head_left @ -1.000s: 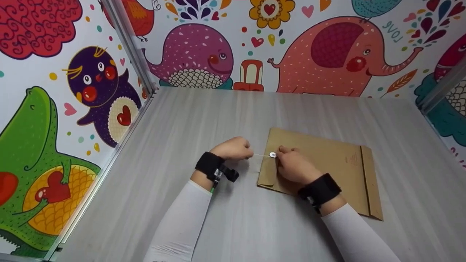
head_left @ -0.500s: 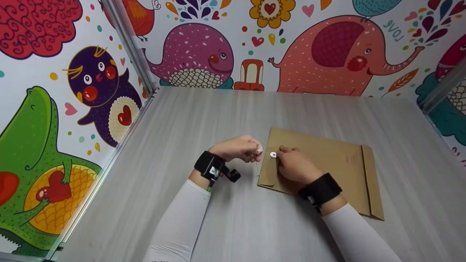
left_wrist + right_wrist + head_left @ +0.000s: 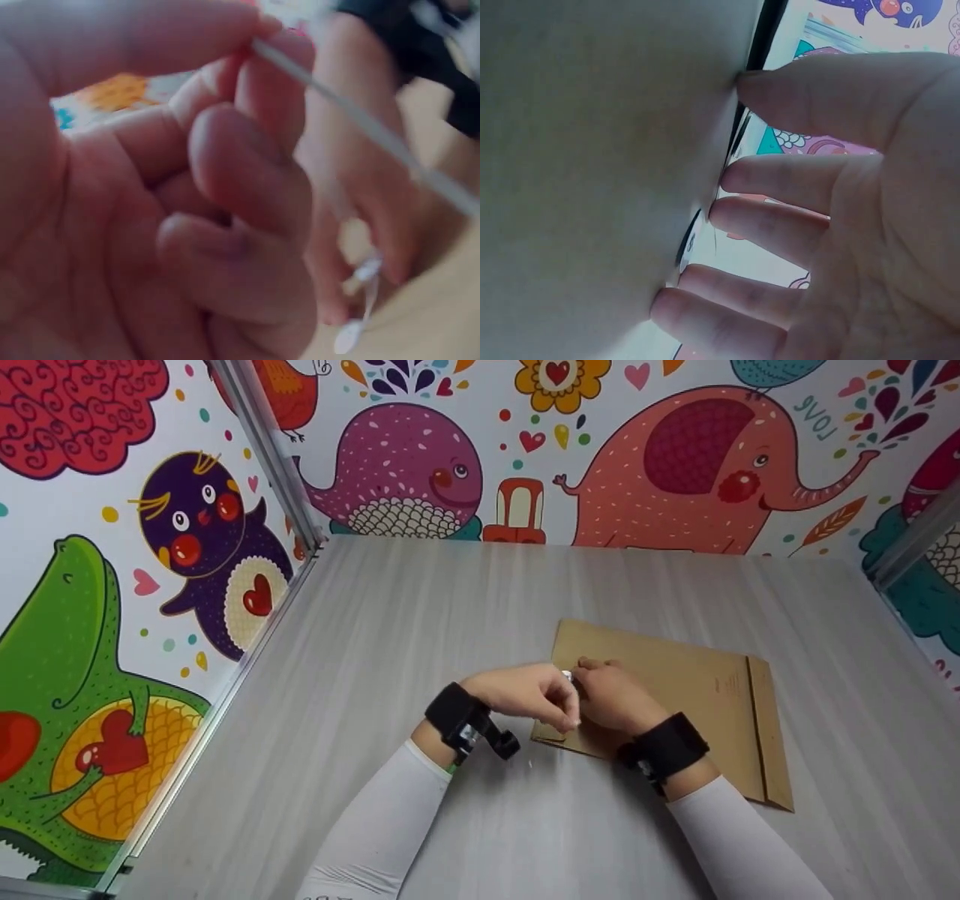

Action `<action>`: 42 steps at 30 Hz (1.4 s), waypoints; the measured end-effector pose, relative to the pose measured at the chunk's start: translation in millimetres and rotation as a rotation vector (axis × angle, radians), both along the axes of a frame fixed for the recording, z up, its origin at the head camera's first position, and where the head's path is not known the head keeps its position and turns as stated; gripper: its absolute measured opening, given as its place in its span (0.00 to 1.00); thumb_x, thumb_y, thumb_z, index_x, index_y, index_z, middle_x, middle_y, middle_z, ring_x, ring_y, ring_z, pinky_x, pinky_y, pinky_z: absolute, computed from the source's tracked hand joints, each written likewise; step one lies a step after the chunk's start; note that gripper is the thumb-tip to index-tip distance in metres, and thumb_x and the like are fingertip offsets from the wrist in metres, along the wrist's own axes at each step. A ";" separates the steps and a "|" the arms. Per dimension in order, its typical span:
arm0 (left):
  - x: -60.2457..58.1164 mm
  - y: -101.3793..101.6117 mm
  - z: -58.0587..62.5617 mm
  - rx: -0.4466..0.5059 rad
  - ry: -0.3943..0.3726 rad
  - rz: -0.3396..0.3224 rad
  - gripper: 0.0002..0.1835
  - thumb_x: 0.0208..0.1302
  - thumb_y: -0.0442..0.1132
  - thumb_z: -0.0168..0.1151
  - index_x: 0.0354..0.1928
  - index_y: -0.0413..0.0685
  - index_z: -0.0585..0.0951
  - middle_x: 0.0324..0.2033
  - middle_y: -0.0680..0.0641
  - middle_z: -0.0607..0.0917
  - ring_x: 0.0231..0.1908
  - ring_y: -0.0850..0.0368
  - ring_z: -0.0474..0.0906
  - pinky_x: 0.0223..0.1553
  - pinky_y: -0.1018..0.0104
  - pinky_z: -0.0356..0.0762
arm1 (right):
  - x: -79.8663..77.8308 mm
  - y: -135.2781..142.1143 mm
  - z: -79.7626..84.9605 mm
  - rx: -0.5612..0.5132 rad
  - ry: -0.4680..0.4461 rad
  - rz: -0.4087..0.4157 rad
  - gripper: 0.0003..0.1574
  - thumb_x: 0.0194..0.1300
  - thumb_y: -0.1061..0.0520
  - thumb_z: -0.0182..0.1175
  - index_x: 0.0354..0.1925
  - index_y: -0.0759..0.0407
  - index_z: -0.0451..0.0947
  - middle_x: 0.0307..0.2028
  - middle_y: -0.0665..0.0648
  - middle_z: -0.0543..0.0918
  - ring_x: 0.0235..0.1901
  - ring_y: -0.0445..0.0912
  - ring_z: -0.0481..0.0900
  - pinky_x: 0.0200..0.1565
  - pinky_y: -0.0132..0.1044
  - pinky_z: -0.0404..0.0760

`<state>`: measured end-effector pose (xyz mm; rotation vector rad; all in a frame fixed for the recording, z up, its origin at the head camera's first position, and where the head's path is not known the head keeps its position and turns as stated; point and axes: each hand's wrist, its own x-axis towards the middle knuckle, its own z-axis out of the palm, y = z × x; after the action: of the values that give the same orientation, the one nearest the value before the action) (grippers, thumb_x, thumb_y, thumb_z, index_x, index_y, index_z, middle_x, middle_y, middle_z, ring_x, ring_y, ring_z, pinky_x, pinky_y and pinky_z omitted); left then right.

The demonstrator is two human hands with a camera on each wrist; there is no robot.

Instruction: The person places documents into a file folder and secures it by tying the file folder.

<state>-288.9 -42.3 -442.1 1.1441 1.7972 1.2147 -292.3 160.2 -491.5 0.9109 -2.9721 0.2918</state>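
Observation:
A brown kraft paper envelope (image 3: 675,675) lies on the table. My left hand (image 3: 529,694) hovers over the envelope's left end and hides part of its flap. Between thumb and index finger it pinches a thin white string (image 3: 367,131), which slants off to the right in the left wrist view. Two small white discs, an upper disc (image 3: 367,268) and a lower disc (image 3: 347,337), appear by the right hand there, with string between them. With fairly straight fingers, my right hand (image 3: 619,694) presses its fingertips on the envelope (image 3: 592,187) beside a white disc (image 3: 690,241).
The grey wood-grain table (image 3: 420,600) stretches around the envelope. Patterned walls with cartoon animals close off the back and sides, and a metal rail (image 3: 217,712) runs along the left edge. Black straps with cameras circle both wrists.
My left hand has moved right and nearer to me, from beside the envelope to over its flap. The string ran straight to the disc at first. My right hand has stayed in place.

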 end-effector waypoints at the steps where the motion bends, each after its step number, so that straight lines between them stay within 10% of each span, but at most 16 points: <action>1: 1.8 5.8 -3.2 -0.034 0.037 -0.001 0.08 0.66 0.32 0.63 0.38 0.30 0.84 0.26 0.59 0.82 0.25 0.69 0.72 0.30 0.76 0.71 | -0.7 1.3 0.1 -0.019 0.001 0.005 0.13 0.64 0.58 0.61 0.43 0.65 0.81 0.51 0.69 0.84 0.51 0.63 0.83 0.59 0.58 0.76; 7: 3.8 19.0 -15.9 -0.206 0.264 0.073 0.11 0.66 0.33 0.60 0.46 0.41 0.87 0.36 0.49 0.89 0.29 0.67 0.78 0.33 0.78 0.76 | -5.1 8.5 4.1 -0.201 -0.074 -0.084 0.12 0.70 0.61 0.54 0.44 0.64 0.82 0.38 0.64 0.85 0.41 0.58 0.84 0.46 0.54 0.82; 12: -6.9 9.0 -24.8 -0.281 0.529 0.430 0.12 0.60 0.31 0.59 0.41 0.47 0.88 0.36 0.54 0.88 0.34 0.66 0.77 0.39 0.77 0.75 | -7.5 11.6 8.3 -0.215 -0.116 -0.115 0.18 0.68 0.64 0.52 0.51 0.70 0.80 0.44 0.69 0.86 0.45 0.61 0.84 0.49 0.55 0.82; 16: -13.8 7.2 -34.6 -0.208 0.540 0.625 0.09 0.55 0.31 0.59 0.37 0.48 0.84 0.33 0.53 0.84 0.34 0.64 0.76 0.39 0.75 0.74 | -8.9 11.4 9.6 -0.204 -0.109 -0.106 0.14 0.67 0.64 0.53 0.46 0.70 0.81 0.38 0.66 0.86 0.39 0.57 0.83 0.44 0.52 0.83; 21: -15.2 9.2 -42.4 -0.156 0.406 0.602 0.07 0.57 0.29 0.58 0.36 0.48 0.80 0.33 0.53 0.81 0.35 0.64 0.74 0.38 0.75 0.72 | -10.6 11.9 11.9 -0.215 -0.130 -0.123 0.11 0.66 0.64 0.54 0.42 0.68 0.82 0.35 0.63 0.85 0.35 0.54 0.81 0.42 0.50 0.82; 27: -15.1 9.2 -46.7 -0.315 0.508 0.581 0.06 0.57 0.30 0.62 0.34 0.49 0.82 0.32 0.53 0.84 0.34 0.63 0.74 0.37 0.74 0.71 | -10.2 11.7 13.8 -0.201 -0.181 -0.154 0.14 0.63 0.63 0.57 0.43 0.68 0.84 0.42 0.66 0.87 0.44 0.59 0.85 0.49 0.54 0.83; 42: -19.4 5.9 -48.7 -0.322 0.518 0.700 0.03 0.56 0.34 0.63 0.29 0.51 0.80 0.27 0.54 0.82 0.30 0.61 0.74 0.34 0.73 0.71 | -3.5 -3.0 12.1 -0.534 -0.455 -0.238 0.19 0.67 0.53 0.57 0.27 0.66 0.83 0.20 0.50 0.77 0.21 0.41 0.68 0.25 0.29 0.63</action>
<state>-308.4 -36.5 -490.8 0.6851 2.8237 0.9614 -295.8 157.2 -479.4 0.4677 -3.0538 1.3555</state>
